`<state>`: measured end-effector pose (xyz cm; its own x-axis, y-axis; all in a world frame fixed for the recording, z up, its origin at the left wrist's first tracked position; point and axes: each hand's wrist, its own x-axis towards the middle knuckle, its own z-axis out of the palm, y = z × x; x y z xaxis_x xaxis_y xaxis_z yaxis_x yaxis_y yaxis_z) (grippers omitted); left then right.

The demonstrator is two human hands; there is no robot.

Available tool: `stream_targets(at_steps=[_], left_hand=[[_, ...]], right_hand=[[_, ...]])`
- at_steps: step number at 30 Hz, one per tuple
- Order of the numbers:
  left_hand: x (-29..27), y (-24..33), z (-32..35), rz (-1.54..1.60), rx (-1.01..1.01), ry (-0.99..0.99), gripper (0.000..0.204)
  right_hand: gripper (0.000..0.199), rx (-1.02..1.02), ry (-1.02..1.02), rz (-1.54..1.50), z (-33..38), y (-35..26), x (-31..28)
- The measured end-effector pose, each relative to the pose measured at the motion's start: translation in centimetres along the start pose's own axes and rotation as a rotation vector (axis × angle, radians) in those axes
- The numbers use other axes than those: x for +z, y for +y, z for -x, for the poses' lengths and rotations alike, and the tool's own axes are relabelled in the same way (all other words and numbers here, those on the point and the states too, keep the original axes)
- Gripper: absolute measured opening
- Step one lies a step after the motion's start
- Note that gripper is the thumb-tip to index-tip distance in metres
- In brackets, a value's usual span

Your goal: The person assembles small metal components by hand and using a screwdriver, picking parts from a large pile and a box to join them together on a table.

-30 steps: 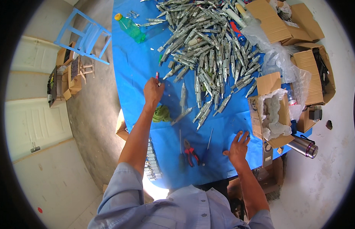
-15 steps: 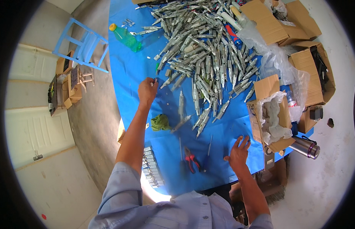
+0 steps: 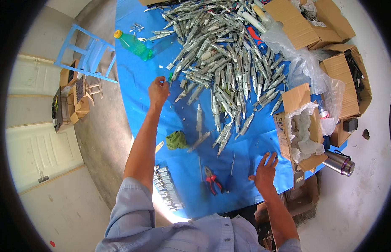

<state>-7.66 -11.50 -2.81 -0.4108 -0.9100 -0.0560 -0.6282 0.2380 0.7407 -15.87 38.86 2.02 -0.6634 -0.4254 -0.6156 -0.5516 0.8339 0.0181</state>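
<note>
My left hand (image 3: 159, 93) is over the blue cloth, left of a big pile of slim grey metal parts (image 3: 220, 71). Its fingers are curled in; anything between them is too small to make out. A small green piece (image 3: 170, 76) lies close by its fingertips. Lower right, my right hand (image 3: 264, 172) hovers with fingers spread and nothing in it. Between my arms lie red-handled pliers (image 3: 212, 181), a screwdriver (image 3: 231, 178) and another thin-shafted tool (image 3: 201, 170). A crumpled green cloth (image 3: 176, 140) sits right of my left forearm.
Silver metal blocks (image 3: 165, 187) stand in rows by my left elbow. A green bottle with a yellow cap (image 3: 135, 45) lies at the far left. Open cardboard boxes (image 3: 302, 126) and a steel flask (image 3: 339, 163) line the right edge. A blue chair (image 3: 88, 52) stands beyond the table.
My left hand has shifted slightly up and left on the picture; the small white bit at its fingertips no longer shows. My right hand stays spread in nearly the same place.
</note>
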Motion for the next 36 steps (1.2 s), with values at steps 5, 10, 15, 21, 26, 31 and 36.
stream_targets(at_steps=[5, 10, 15, 21, 26, 31, 36], left_hand=[[-0.3, 0.2, -1.8, 0.09, 0.002, -0.113, 0.024], [0.4, -0.2, -2.9, 0.042, -0.01, -0.214, 0.028], [1.0, -1.5, -4.0, 0.206, -0.115, -0.163, 0.027], [0.6, 0.4, -3.8, -0.217, 0.303, -0.194, 0.025], [0.4, 1.3, -2.8, -0.331, 0.538, -0.185, 0.022], [0.7, 0.3, -1.1, -0.434, 0.488, -0.139, 0.011], [0.3, -2.2, -0.7, -0.283, 0.334, -0.159, 0.013]], right_hand=[[0.137, 0.027, -0.025, 0.026, -0.2, -0.2, 0.0], [0.137, 0.029, -0.038, 0.023, -0.2, -0.4, -0.6], [0.138, 0.029, -0.016, 0.032, -0.3, -0.2, 0.0], [0.138, 0.049, -0.022, 0.03, -0.4, -0.4, -0.2], [0.14, 0.042, 0.001, 0.047, -0.4, -0.4, 0.0], [0.14, 0.033, -0.001, 0.063, -0.4, -0.2, 0.3], [0.14, 0.035, -0.026, 0.069, -0.4, -0.3, 0.1]])
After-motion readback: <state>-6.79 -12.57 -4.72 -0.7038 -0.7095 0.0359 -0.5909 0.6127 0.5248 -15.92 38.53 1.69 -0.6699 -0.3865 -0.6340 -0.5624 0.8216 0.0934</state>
